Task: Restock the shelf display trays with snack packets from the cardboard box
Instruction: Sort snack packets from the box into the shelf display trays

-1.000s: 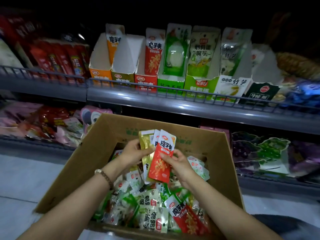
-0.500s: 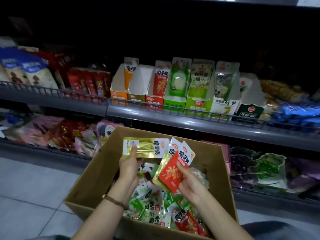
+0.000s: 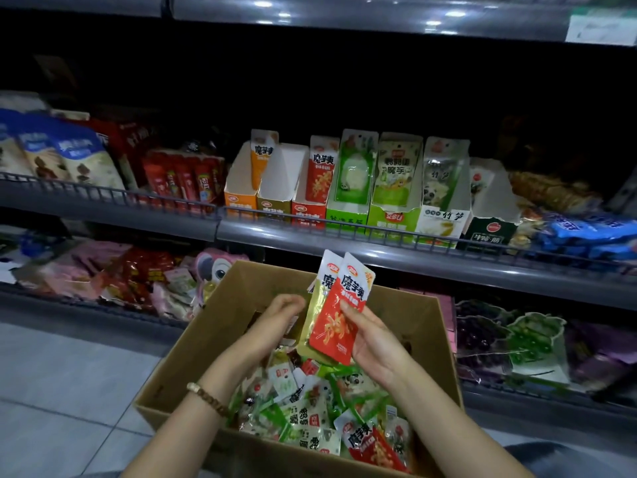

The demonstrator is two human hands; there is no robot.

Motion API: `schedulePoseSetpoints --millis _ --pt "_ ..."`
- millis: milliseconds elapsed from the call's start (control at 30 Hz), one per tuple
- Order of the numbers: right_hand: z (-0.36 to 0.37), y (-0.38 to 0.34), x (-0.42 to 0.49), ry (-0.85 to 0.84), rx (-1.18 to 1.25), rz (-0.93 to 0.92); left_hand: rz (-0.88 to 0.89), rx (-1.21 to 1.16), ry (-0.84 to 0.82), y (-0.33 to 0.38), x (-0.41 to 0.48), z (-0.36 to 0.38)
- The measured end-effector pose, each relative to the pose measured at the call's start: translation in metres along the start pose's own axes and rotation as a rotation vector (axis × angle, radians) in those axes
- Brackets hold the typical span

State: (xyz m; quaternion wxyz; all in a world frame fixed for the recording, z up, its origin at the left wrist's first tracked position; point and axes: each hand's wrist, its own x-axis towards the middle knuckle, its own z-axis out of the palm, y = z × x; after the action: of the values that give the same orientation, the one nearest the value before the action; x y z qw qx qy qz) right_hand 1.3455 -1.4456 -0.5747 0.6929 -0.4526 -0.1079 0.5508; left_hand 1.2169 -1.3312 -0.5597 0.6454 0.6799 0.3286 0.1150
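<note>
The left hand [image 3: 281,317] has its fingers curled against the left edge of a small bunch of snack packets [image 3: 332,315], but I cannot tell whether it pinches them or only touches them. A beaded bracelet [image 3: 206,396] sits on that wrist. The bunch stands upright above the far half of the cardboard box [image 3: 193,360], with a gold packet [image 3: 312,327] at the left and two red-and-white ones overlapping it. The right hand [image 3: 375,343] holds the bunch from the right, with the thumb across the front red packet [image 3: 339,322] and the fingers behind.

In the near part of the box lies a loose heap of packets [image 3: 310,419], mostly green and white.

On the shelf [image 3: 379,251] beyond the box a row of display trays stands behind a wire rail. From the left these are an orange tray [image 3: 240,201] with one orange packet, an olive-fronted tray [image 3: 274,205], a red tray [image 3: 308,213] with a red packet, two green trays [image 3: 346,218], a white tray [image 3: 439,224] and a dark green tray [image 3: 491,232].
</note>
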Motion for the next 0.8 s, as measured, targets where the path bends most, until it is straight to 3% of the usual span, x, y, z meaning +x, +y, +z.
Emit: schedulePoseSetpoints --millis 67,200,567,700,800 --pt "0.007 0.001 0.001 0.014 -0.026 -0.019 -0.053 -0.121 -0.146 -0.001 0.000 0.005" --pt "0.019 0.006 0.004 0.154 -0.195 -0.145 -0.135 -0.404 -0.176 -0.002 -0.002 0.012" --pt "0.023 -0.039 0.020 0.144 -0.413 -0.339 -0.010 -0.322 -0.049 0.006 0.006 -0.011" --pt "0.033 -0.080 0.029 0.027 -0.659 -0.265 0.053 -0.303 0.012 0.023 0.012 -0.029" --pt "0.040 -0.104 0.043 -0.005 -0.673 -0.220 0.079 -0.323 0.080 0.037 0.023 -0.050"
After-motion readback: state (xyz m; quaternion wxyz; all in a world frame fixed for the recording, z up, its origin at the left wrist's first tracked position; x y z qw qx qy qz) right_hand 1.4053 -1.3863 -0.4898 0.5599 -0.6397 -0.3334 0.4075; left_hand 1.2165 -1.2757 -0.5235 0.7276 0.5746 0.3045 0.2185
